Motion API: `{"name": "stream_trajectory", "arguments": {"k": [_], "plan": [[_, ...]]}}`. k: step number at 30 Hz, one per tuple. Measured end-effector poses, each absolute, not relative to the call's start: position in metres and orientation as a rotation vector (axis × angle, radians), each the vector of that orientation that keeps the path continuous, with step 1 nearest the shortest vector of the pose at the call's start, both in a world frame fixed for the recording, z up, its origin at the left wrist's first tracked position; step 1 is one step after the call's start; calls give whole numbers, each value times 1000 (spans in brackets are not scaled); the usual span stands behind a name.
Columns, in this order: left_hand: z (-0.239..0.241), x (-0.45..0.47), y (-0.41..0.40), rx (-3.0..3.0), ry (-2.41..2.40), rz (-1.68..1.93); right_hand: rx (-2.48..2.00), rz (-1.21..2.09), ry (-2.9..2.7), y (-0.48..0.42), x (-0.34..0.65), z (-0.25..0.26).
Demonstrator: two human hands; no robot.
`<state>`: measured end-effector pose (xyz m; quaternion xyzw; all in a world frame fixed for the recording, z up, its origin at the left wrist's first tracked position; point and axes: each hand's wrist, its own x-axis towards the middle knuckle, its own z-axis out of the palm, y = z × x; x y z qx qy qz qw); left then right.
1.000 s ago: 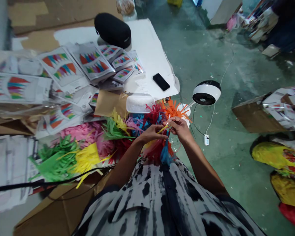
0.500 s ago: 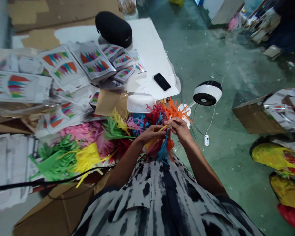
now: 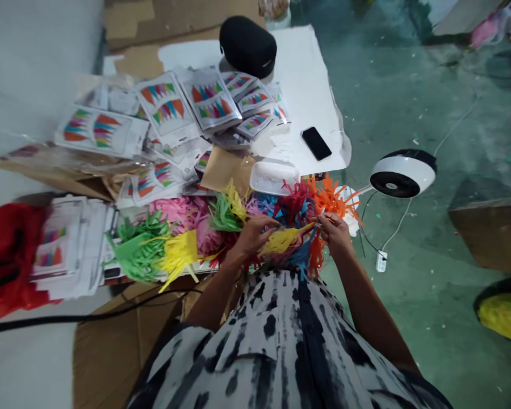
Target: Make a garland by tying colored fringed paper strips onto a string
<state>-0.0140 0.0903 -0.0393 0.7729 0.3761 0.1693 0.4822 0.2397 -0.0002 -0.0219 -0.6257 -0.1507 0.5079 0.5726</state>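
Note:
A yellow paper tassel (image 3: 284, 240) with fringed strips hangs between my hands, its narrow twisted end at the right. My right hand (image 3: 335, 232) pinches that end between thumb and fingertips. At the tassel's loose strips, my left hand (image 3: 252, 236) has its thumb and curled fingers apart; whether they touch the strips is hard to tell. Just beyond are an orange tassel (image 3: 334, 200) and a dark red tassel (image 3: 296, 199). Blue fringe (image 3: 300, 257) hangs below the hands against the shirt.
Green fringed paper (image 3: 138, 250), yellow fringed paper (image 3: 181, 253) and pink fringe (image 3: 204, 230) lie left. Behind are printed packets (image 3: 210, 99), a white plastic tray (image 3: 272, 179), a phone (image 3: 316, 143) and a black case (image 3: 247, 46). A white fan (image 3: 402, 173) stands right; a black cable (image 3: 68, 320) crosses lower left.
My left hand has moved away from my right hand, and the yellow tassel's strips now show spread between them. The view has turned left, bringing a red bag into sight.

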Motion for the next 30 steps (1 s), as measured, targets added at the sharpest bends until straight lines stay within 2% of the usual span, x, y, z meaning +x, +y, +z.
{"name": "stream_trajectory", "arguments": {"k": [6, 9, 12, 14, 17, 19, 23, 30], "plan": [[-40, -84, 100, 2443, 1294, -76, -1464, 1247, -346, 9, 230, -23], [-51, -86, 95, 2461, 1362, -130, -1465, 1259, -353, 11, 227, -23], [-49, -85, 91, 2367, 1402, 39, -1488, 1262, -391, 10, 228, -22], [-40, -84, 91, 2202, 1445, 311, -1489, 1279, -462, 9, 228, -18], [-22, -66, 92, 1722, 1408, 789, -1455, 1316, -638, 7, 221, -7], [-13, -39, 90, 1334, 1225, 951, -1402, 1349, -761, 7, 212, 3], [0, 30, 78, 890, 971, 925, -1298, 1358, -911, 8, 197, 20], [8, 80, 73, 841, 839, 730, -1301, 1334, -672, -4, 206, 17]]}}
